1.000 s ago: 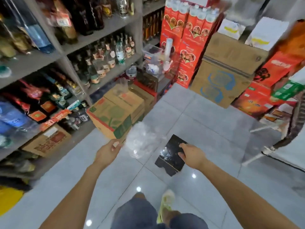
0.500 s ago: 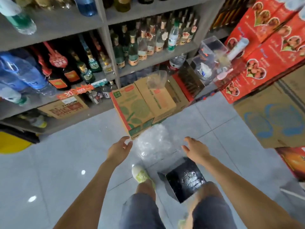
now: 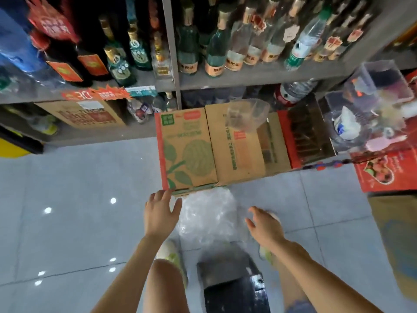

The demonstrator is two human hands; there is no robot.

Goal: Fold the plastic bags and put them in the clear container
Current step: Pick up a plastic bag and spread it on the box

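Shop floor is bearing crumpled plastic bags; left hand and right hand are flanking them, grips released, folding apparently not begun.

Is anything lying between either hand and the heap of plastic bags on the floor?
Nothing visible does. The left hand and the right hand are open on either side of the plastic bags, close to the heap. The black object sits nearer the person, out of the path.
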